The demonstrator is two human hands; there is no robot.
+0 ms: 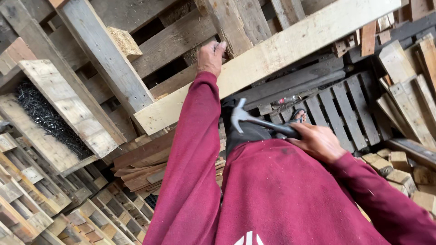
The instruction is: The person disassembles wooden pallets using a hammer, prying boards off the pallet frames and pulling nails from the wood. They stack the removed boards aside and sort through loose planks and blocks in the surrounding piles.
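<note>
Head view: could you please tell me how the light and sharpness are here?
Head view: soft, even daylight without glare; hammer in the right hand and left hand on the plank are sharp; edges look stretched.

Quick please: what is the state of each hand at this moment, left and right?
Left hand: closed over the edge of a long pale plank.
Right hand: closed around the handle of a claw hammer.

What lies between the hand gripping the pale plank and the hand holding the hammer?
In the head view, between the left hand on the pale plank and the right hand lie dark boards and the hammer head.
</note>
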